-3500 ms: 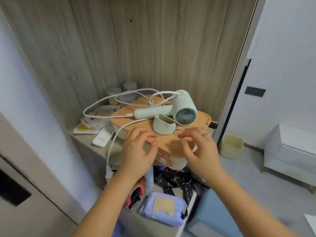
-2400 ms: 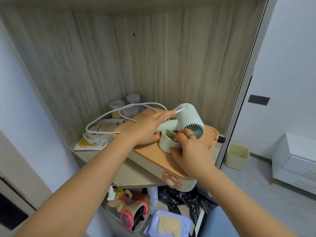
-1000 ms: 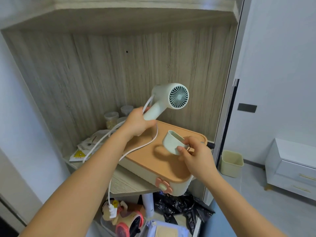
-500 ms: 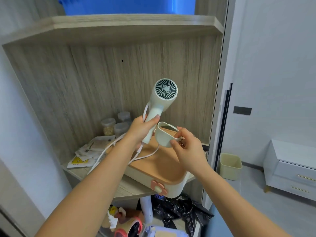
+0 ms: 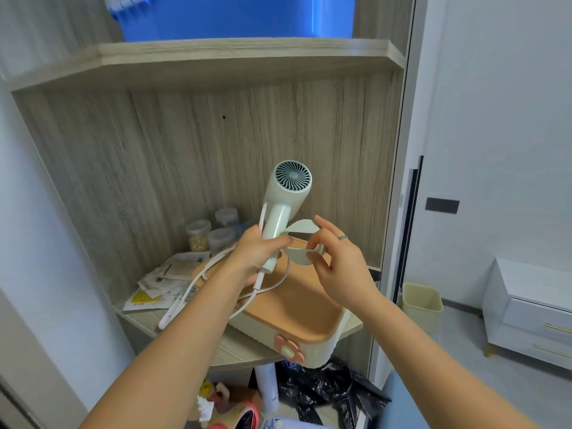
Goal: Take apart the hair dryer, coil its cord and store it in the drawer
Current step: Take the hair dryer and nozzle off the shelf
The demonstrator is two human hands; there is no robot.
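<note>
Above the box on the wooden shelf, the dryer is held upright, its round grille facing the camera. The left hand is clenched round the lower part of the dryer's handle. Just right of that handle, the right hand pinches the nozzle, a pale green curved piece, between thumb and fingers; a ring sits on one finger. The nozzle is off the dryer's barrel and nearly touches the handle, though whether they meet I cannot tell. The cord leaves the bottom of the handle, drops onto the box's orange lid and loops off its left edge onto the shelf, uncoiled. The box has a cream body and a pink flower knob on its front; it overhangs the shelf edge. Behind the box stand three small jars; left of it lie loose paper packets. A blue tub sits on the shelf above. Right of the box, on the floor, is a small cream bin, and farther right a white cabinet.
</note>
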